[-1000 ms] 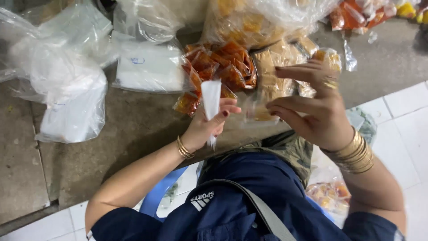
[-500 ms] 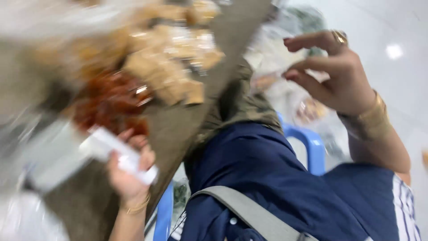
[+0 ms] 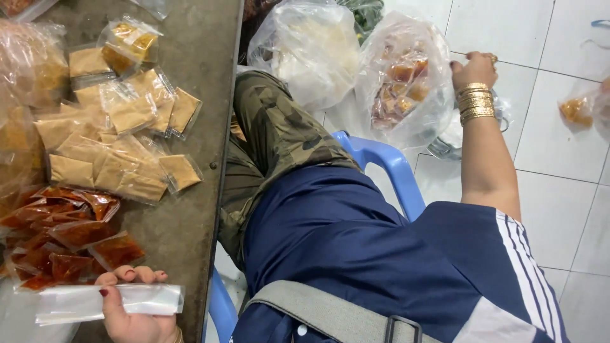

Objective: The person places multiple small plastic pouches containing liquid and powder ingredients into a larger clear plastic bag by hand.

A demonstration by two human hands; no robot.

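A flat stack of clear, glossy plastic sleeves (image 3: 105,303) lies with its long axis across the view, one end toward the counter's near edge, the other pointing over the counter; it sits at the near corner of the rough grey stone counter (image 3: 190,63). The left hand (image 3: 130,308) is closed around the stack, fingers curled over its top. Just beyond it lie small sealed packets of dark red sauce (image 3: 70,238), then packets of tan powder (image 3: 121,146). Well apart, off the counter, the right hand (image 3: 473,70), gold bangles at the wrist, pinches the top of a crinkled clear plastic bag of orange packets (image 3: 403,82) on the white tiled floor (image 3: 553,159).
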